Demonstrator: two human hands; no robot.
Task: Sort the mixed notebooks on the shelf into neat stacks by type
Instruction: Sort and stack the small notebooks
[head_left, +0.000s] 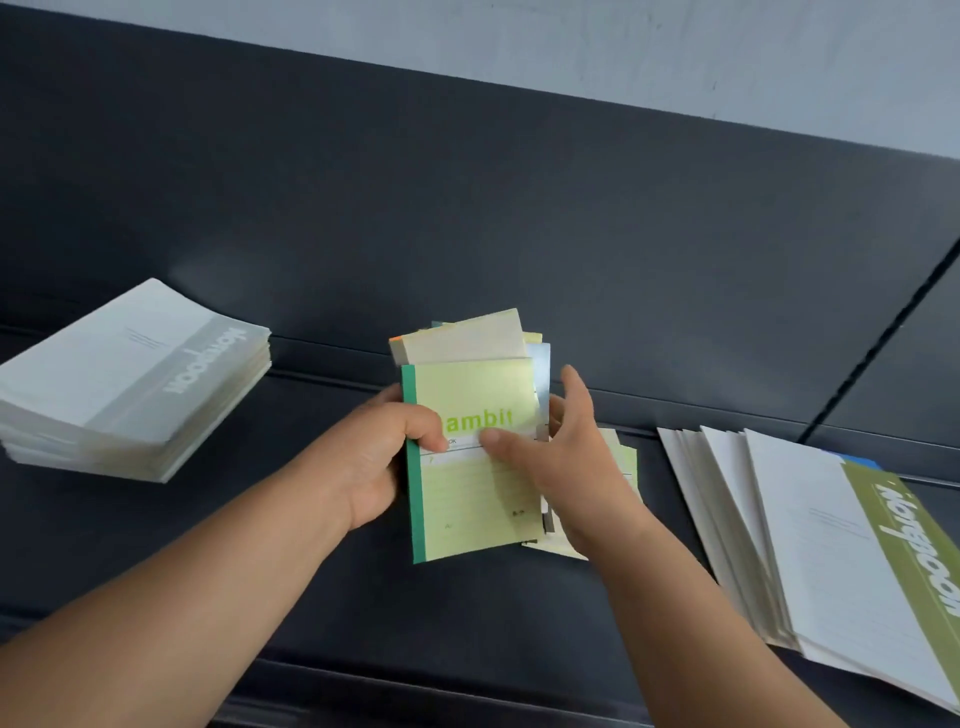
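A bundle of small notebooks is held upright above the dark shelf, fronted by a pale green notebook with a dark green spine and the word "ambit". My left hand grips the bundle's left edge, thumb on the cover. My right hand holds the right side, its thumb pressing the front cover and its fingers behind. Cream and blue covers stick out above the bundle. A few more pale green notebooks lie flat under my right wrist.
A tall, neat stack of white notebooks with a grey band sits at the left. On the right, several white notebooks with an olive band lie fanned out, a blue corner showing behind them. A pale wall rises behind the shelf.
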